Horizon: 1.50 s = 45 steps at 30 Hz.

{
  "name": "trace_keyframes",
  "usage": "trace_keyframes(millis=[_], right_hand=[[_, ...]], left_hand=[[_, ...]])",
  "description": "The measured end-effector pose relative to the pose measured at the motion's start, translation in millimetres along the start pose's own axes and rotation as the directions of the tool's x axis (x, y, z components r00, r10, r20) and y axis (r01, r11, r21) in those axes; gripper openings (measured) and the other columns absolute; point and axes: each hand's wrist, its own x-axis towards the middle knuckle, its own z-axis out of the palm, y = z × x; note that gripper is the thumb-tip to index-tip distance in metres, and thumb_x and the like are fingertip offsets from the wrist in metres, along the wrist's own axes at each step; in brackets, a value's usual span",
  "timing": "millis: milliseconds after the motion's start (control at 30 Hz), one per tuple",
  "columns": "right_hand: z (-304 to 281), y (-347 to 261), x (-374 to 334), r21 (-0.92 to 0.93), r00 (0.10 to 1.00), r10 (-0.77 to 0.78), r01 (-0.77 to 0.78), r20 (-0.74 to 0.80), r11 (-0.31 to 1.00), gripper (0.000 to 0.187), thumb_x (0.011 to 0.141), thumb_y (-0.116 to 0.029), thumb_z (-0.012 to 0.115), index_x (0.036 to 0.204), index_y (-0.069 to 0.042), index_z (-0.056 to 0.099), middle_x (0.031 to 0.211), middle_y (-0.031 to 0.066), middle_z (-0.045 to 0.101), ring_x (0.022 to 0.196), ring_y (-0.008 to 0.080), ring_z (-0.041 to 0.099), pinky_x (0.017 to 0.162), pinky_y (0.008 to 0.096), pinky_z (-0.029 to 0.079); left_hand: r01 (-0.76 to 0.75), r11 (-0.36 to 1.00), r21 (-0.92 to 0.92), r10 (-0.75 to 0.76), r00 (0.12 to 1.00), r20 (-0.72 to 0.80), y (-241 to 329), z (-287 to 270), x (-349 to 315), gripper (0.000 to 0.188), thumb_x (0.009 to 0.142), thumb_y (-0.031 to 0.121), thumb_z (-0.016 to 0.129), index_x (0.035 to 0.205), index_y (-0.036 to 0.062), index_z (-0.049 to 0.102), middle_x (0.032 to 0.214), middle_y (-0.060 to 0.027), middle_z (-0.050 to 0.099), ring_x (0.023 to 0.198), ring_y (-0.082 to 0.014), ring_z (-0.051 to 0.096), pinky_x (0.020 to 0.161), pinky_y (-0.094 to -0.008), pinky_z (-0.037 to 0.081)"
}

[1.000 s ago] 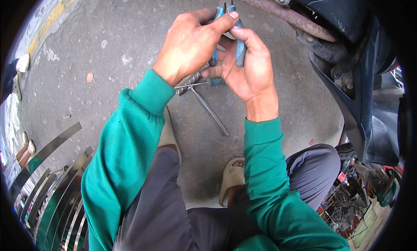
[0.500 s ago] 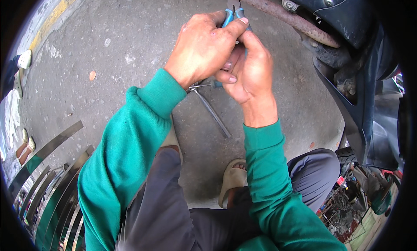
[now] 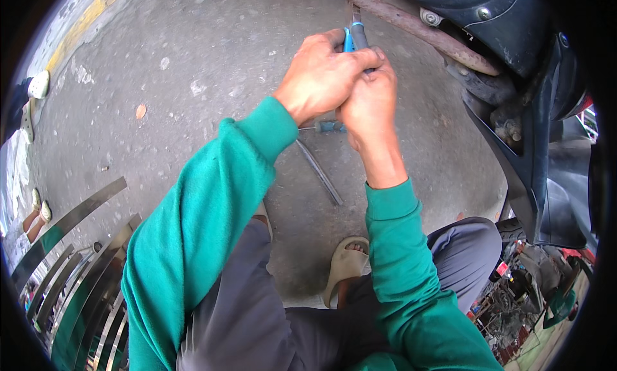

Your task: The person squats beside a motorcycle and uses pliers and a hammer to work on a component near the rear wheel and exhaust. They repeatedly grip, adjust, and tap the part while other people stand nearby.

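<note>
A pair of pliers (image 3: 358,38) with blue and grey handles points away from me, its jaws close to a rusty metal tube (image 3: 421,32). My left hand (image 3: 321,75) is closed around the handles from the left. My right hand (image 3: 373,107) is closed on the same handles from the right, and the two hands overlap. Whether the jaws grip anything is too small to make out. Beneath my hands a screwdriver (image 3: 331,126) with a blue handle lies on the ground, partly hidden, beside a metal rod-shaped tool (image 3: 319,172).
Dark vehicle panels (image 3: 469,11) and a bolted bracket (image 3: 508,123) stand at the right. Curved metal slats (image 3: 71,233) rise at lower left. Another person's shoe (image 3: 38,85) shows at the far left. Assorted parts (image 3: 514,300) lie heaped at lower right.
Both hands have closed further around the pliers, and my right fingers, loosely curled before, now wrap the handles. My left hand has shifted to the right. More of the screwdriver handle shows.
</note>
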Motion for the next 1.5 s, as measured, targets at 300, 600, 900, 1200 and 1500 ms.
trace_keyframes(millis=[300,600,900,1200,1500], right_hand=[[0.8,-9.3,-14.4,0.267,0.973,0.150,-0.194,0.178,0.944,0.019,0.103,-0.014,0.052,0.113,0.001,0.060,0.098,0.0129,0.068,0.087,0.0189,0.067,0.072,0.0377,0.057],[-0.2,-13.9,-25.6,0.431,0.934,0.118,-0.265,0.337,0.863,0.036,0.107,-0.021,0.047,0.131,0.005,0.056,0.118,0.0176,0.064,0.106,0.0267,0.069,0.078,0.0440,0.067],[-0.1,-18.3,-17.7,0.442,0.932,0.098,-0.256,0.349,0.860,0.036,0.107,-0.021,0.045,0.133,0.003,0.052,0.125,0.0202,0.062,0.105,0.0327,0.072,0.079,0.0471,0.068],[6.6,-14.2,-13.5,0.702,0.894,0.168,-0.433,0.416,0.565,0.028,0.106,-0.019,0.047,0.128,-0.004,0.053,0.104,0.0100,0.063,0.084,0.0203,0.067,0.068,0.0415,0.057],[10.6,-19.2,-6.5,0.139,0.983,0.112,-0.132,0.142,0.981,0.012,0.094,-0.012,0.064,0.100,-0.002,0.063,0.087,0.0084,0.067,0.076,0.0151,0.063,0.058,0.0339,0.044]], left_hand=[[-0.045,0.997,0.070,0.048,0.998,-0.043,-2.0,-9.7,-9.9,0.045,0.090,0.036,0.077,0.109,-0.0042,0.070,0.095,-0.0135,0.073,0.086,-0.0174,0.068,0.075,-0.0344,0.055],[-0.082,0.984,0.159,0.100,0.989,-0.106,5.5,-19.0,-23.5,0.061,0.086,0.044,0.079,0.116,-0.0074,0.067,0.094,-0.0198,0.074,0.087,-0.0260,0.074,0.079,-0.0392,0.060],[-0.067,0.960,0.272,0.080,0.996,-0.035,13.1,-23.9,-14.7,0.057,0.090,0.047,0.075,0.115,-0.0042,0.070,0.094,-0.0177,0.074,0.087,-0.0220,0.071,0.078,-0.0383,0.057],[-0.134,0.879,0.457,0.174,0.984,-0.046,25.8,-24.8,-9.9,0.047,0.091,0.042,0.073,0.104,-0.0023,0.074,0.084,-0.0169,0.071,0.079,-0.0180,0.069,0.071,-0.0346,0.056],[-0.027,0.994,0.103,0.022,0.999,0.043,19.9,-16.5,1.8,0.029,0.091,0.021,0.074,0.100,-0.0065,0.074,0.097,-0.0125,0.075,0.090,-0.0182,0.070,0.079,-0.0323,0.055]])
